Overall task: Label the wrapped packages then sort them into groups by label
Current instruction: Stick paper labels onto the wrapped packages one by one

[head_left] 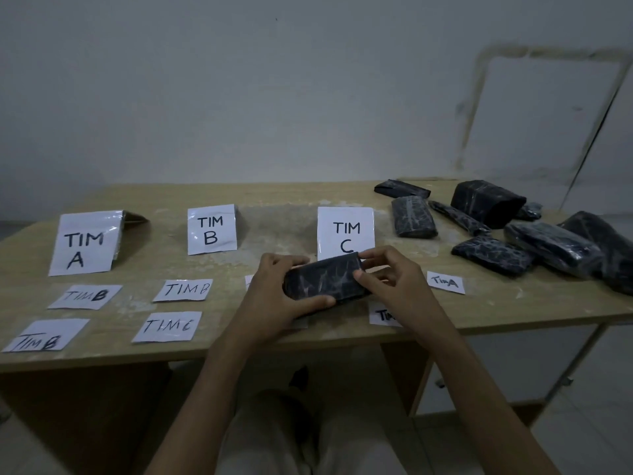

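Fingers (371, 256) of both hands curl round one black wrapped package (323, 281): the left hand (274, 293) cradles its left end, the right hand (397, 286) pinches the other, holding it low over the worktop (154, 200) in front of the TIM C sign (346, 231), probably to bare a face for a label. Handwritten slips (183, 290) lie near; the remaining packages (412, 217) wait heaped far right.

One wide-angle camera, worn on the head, is looking forward and down at the table (274, 231) from close behind its near edge. The left hand (274, 289) and right hand (397, 282) are reaching over that edge, and the wall (239, 97) is rising beyond its far edge.
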